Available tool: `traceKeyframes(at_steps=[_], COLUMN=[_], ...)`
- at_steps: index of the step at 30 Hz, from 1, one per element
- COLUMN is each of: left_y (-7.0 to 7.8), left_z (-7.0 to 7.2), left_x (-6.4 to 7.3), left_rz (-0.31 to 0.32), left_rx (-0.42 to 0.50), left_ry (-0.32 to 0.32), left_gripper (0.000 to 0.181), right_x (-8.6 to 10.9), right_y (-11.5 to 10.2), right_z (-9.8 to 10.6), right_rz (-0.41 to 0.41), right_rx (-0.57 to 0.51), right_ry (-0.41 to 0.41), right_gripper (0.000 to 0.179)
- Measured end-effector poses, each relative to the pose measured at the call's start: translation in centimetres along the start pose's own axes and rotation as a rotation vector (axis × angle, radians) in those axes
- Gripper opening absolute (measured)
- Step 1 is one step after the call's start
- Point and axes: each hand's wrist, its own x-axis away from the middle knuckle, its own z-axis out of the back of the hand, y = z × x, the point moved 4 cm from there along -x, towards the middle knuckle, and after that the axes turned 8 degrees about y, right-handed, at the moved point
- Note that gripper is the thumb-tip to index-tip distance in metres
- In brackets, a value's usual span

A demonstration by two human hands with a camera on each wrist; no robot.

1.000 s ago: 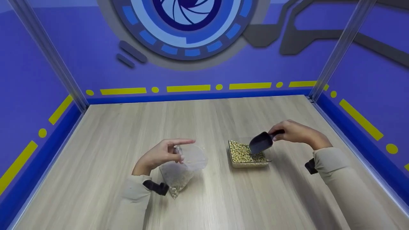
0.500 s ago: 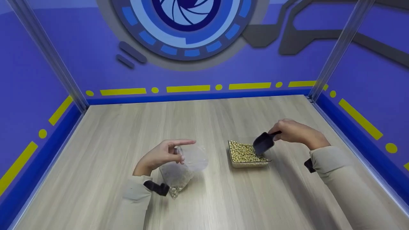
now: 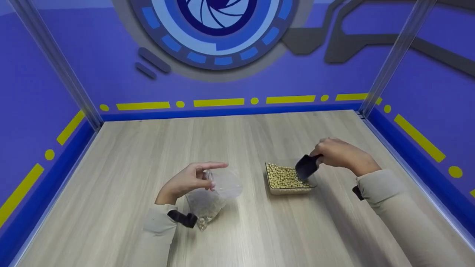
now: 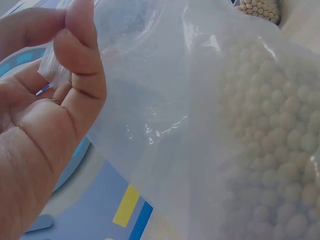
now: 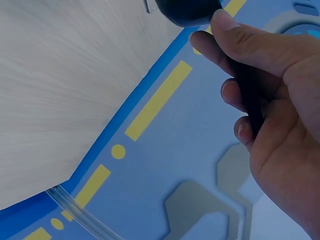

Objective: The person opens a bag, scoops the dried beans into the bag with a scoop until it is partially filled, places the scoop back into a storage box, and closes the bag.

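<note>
My left hand (image 3: 184, 180) pinches the top edge of a clear plastic bag (image 3: 206, 203) and holds its mouth apart. Pale round beans (image 4: 280, 145) fill the bag's lower part in the left wrist view. On the right, my right hand (image 3: 339, 154) grips a black scoop (image 3: 307, 166) by its handle; fingers and thumb wrap the handle in the right wrist view. The scoop's front edge dips among yellowish beans (image 3: 284, 177) in a clear rectangular container (image 3: 289, 191). Its blade hides the container's right back corner.
A light wooden table (image 3: 237, 144) carries the bag at centre left and the container at centre right. Blue panels (image 3: 222, 87) with yellow marks stand along its back and both sides, with metal posts (image 3: 386, 66) at the corners.
The scoop has moved a little to the right and tilted more steeply, over the container's right side. My right hand has shifted slightly left. My left hand and the bag stay nearly still.
</note>
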Motion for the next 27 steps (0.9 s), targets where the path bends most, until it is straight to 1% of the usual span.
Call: traceKeyframes(at_steps=[6, 8, 12, 16, 21, 24, 27], left_y=[0.0, 0.0, 0.0, -0.1, -0.3, -0.3, -0.3], left_z=[0.0, -0.1, -0.1, -0.1, -0.1, -0.1, -0.1], left_x=[0.0, 0.0, 0.1, 0.1, 0.0, 0.1, 0.1], left_rz=[0.009, 0.006, 0.002, 0.003, 0.009, 0.009, 0.016], left_rx=[-0.033, -0.036, -0.007, -0.007, -0.037, -0.048, -0.053], left_ry=[0.005, 0.005, 0.003, 0.002, 0.006, 0.012, 0.020], left_gripper=[0.059, 0.059, 0.059, 0.059, 0.059, 0.059, 0.059], right_x=[-0.2, -0.3, -0.6, -0.8, -1.0, -1.0, -1.0], right_y=[-1.2, -1.5, -2.4, -3.0, -3.0, -2.8, -2.5], right_z=[0.0, -0.1, -0.2, -0.4, -0.7, -0.8, -1.0], right_rz=[0.068, 0.073, 0.098, 0.104, 0.077, 0.064, 0.038], right_rx=[0.123, 0.161, 0.248, 0.315, 0.312, 0.274, 0.211], right_ry=[0.050, 0.065, 0.094, 0.096, 0.084, 0.072, 0.053], right_gripper=[0.011, 0.010, 0.007, 0.005, 0.006, 0.006, 0.005])
